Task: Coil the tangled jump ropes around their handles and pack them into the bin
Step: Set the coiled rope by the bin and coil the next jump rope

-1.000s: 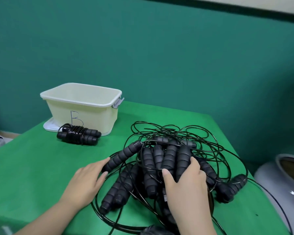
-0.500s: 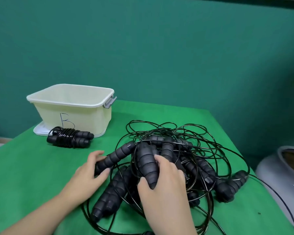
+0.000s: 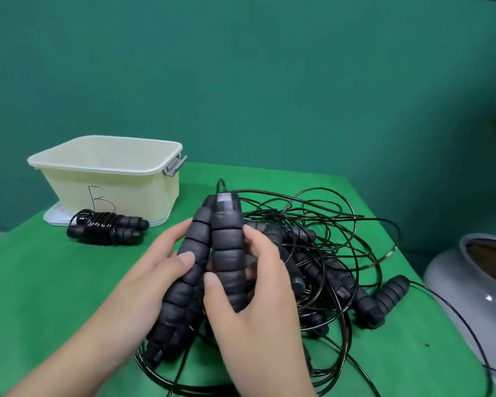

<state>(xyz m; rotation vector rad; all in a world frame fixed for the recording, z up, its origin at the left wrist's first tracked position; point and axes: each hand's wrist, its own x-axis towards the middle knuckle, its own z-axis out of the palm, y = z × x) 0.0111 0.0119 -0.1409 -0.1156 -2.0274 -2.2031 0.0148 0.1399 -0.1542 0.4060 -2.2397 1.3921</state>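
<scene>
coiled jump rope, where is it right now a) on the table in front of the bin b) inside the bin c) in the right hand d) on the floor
a: the coiled jump rope lies on the green table just in front of the bin, outside it, and neither hand touches it.

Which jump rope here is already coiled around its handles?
The coiled rope lying in front of the bin, cord wound tightly around paired handles. The others sit in the tangled pile, cords looping loose.
</scene>
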